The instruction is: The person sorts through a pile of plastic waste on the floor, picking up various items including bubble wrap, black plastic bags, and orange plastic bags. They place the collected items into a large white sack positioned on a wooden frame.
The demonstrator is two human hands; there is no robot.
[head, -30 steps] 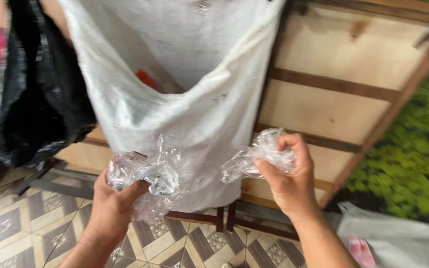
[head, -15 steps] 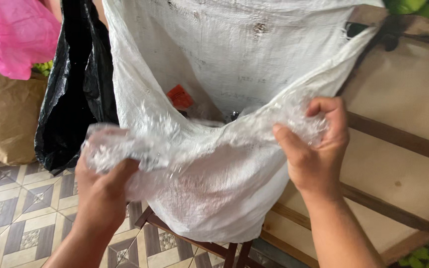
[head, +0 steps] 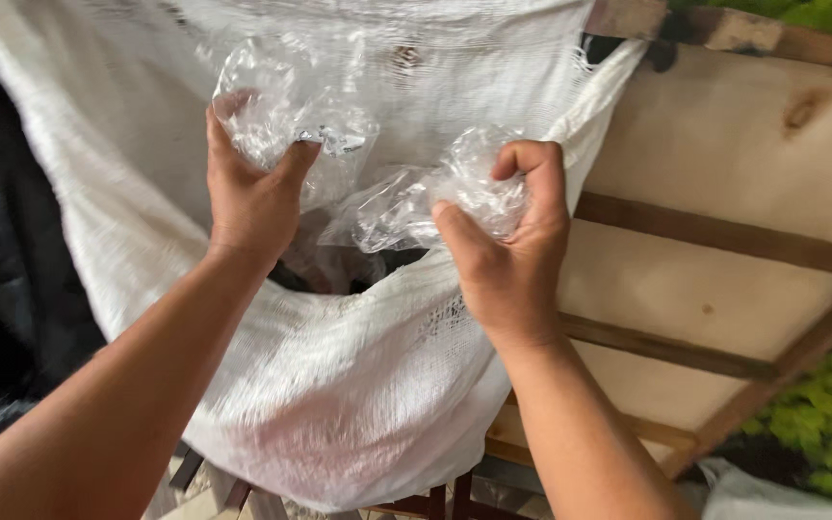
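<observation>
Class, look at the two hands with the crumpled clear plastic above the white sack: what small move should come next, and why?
Probably open both hands: the left hand and right hand hold the crumpled clear plastic right over the white sack's open mouth.

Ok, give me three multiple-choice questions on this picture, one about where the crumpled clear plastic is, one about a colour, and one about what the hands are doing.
1. Where is the crumpled clear plastic film?
A. over the mouth of the white woven sack
B. on the tiled floor
C. on top of the wooden panel

2. What colour is the leafy greenery at lower right?
A. red
B. yellow-green
C. blue

3. What state are the left hand and right hand in?
A. both flat and empty
B. only one holds something
C. both closed on the film

Answers: 1 A, the film is held up at the sack's opening. 2 B, the leaves show bright yellow-green. 3 C, each hand's fingers are curled around a bunch of the film.
</observation>
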